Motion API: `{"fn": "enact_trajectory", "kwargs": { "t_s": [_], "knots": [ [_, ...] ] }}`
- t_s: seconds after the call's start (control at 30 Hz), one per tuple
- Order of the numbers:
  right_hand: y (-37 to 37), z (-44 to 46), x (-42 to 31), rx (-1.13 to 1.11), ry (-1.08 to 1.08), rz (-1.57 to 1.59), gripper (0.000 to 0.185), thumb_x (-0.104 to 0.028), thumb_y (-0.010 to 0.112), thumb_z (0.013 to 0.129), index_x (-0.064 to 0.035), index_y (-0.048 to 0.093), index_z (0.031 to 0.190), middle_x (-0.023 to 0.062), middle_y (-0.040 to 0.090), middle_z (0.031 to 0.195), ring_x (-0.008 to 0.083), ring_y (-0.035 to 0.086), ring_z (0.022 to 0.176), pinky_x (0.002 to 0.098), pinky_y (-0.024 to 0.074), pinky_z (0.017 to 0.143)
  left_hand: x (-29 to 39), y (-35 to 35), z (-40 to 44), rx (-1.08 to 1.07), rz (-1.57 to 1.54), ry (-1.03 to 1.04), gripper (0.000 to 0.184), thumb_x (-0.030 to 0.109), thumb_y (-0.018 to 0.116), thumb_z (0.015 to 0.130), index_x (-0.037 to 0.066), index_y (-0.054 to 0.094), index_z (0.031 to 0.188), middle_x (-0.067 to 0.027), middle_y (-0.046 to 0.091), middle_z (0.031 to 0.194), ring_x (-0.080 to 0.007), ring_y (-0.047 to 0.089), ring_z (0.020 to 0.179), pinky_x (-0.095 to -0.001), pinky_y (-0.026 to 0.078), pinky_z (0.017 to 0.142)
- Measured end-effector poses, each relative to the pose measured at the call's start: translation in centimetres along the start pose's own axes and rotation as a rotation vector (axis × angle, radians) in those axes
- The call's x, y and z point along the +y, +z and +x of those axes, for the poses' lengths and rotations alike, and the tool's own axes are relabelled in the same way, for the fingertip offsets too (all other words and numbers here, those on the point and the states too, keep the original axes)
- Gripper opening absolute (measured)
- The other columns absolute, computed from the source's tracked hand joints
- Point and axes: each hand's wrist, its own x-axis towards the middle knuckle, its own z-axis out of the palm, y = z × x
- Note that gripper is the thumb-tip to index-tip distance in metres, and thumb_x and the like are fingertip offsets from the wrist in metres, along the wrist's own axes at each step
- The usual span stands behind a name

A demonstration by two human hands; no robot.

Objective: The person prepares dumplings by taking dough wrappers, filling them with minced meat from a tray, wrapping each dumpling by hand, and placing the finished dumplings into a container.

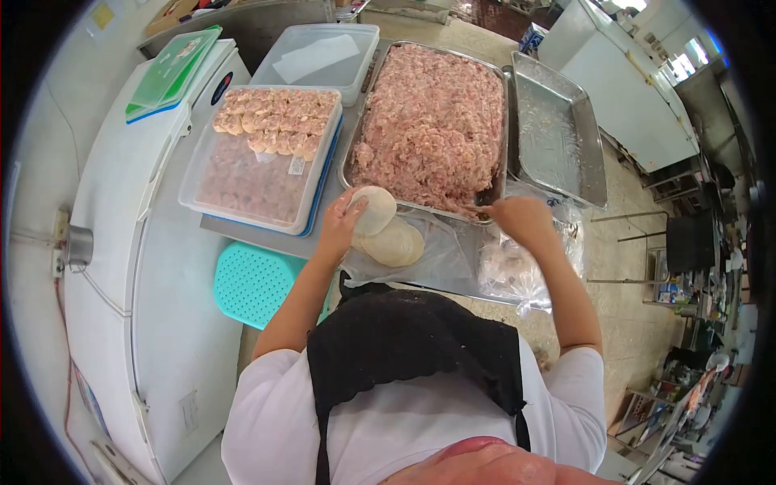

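My left hand (346, 212) is closed on a round, pale dough wrapper (376, 210), held flat at the near left corner of the meat tray. Just below it, a stack of the same wrappers (394, 245) lies on a clear plastic sheet (449, 255). Raw minced meat filling (432, 121) is heaped in a large metal tray (350, 166). At that tray's near right corner, my right hand (517, 218) is closed, its fingers at the edge of the filling. What it grips is too small to make out.
Filled dumplings (271, 121) sit in a plastic container (192, 190) on the left, partly under a translucent sheet. Behind it is another plastic container (368, 48). A greasy metal tray (598, 153) stands at the right, near a clear bag (517, 271). A turquoise stool (255, 283) is below left.
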Motion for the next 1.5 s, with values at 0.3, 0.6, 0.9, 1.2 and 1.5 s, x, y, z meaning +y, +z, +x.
{"fn": "enact_trajectory", "kwargs": {
  "t_s": [0.3,0.6,0.9,1.2,1.5],
  "knots": [
    [4.5,0.2,-1.3,0.141,-0.023,0.167,0.034,-0.028,0.048,0.094,-0.0062,0.066,0.074,0.0145,0.066,0.070,0.0313,0.067,0.068,0.0441,0.0518,0.058,-3.2,2.2,-2.5,-0.077,-0.123,-0.172,0.032,0.018,0.059,0.093,0.001,0.058,0.121,-0.0047,0.062,0.109,-0.0122,0.056,0.101,-0.0265,0.043,0.091],
    [1.7,0.4,3.6,0.271,-0.004,0.291,0.033,-0.034,0.057,0.091,-0.0083,0.069,0.075,0.0125,0.065,0.070,0.0302,0.066,0.070,0.0421,0.0510,0.061,-5.6,4.0,-0.9,-0.135,-0.142,-0.269,0.034,0.014,0.063,0.091,0.003,0.058,0.123,-0.0045,0.064,0.108,-0.0133,0.059,0.101,-0.0296,0.047,0.089],
    [3.4,-2.1,1.5,0.086,0.066,0.423,0.036,-0.033,0.054,0.093,-0.0019,0.069,0.085,0.0136,0.069,0.073,0.0357,0.066,0.070,0.0437,0.0511,0.062,-0.6,3.5,2.5,0.060,-0.433,-0.124,0.032,0.013,0.057,0.094,0.000,0.056,0.123,-0.0079,0.063,0.113,-0.0159,0.061,0.101,-0.0311,0.049,0.089],
    [1.6,2.6,-3.0,0.254,0.359,1.367,0.031,-0.024,0.057,0.095,0.0023,0.065,0.110,0.0208,0.067,0.099,0.0228,0.064,0.090,0.0307,0.0474,0.079,4.7,9.8,7.6,-0.227,-1.128,-0.286,0.045,0.033,0.039,0.101,-0.002,0.046,0.129,-0.0188,0.054,0.126,-0.0311,0.054,0.116,-0.0459,0.042,0.101],
    [-1.7,0.7,-4.7,0.249,0.227,0.478,0.028,-0.022,0.059,0.091,-0.0030,0.064,0.112,0.0180,0.064,0.091,0.0346,0.064,0.082,0.0405,0.0515,0.069,-4.0,6.9,14.7,-0.516,-1.430,-0.126,0.067,0.059,0.038,0.095,-0.004,0.055,0.112,-0.0152,0.061,0.094,-0.0277,0.058,0.092,-0.0489,0.045,0.094]
  ]
}}
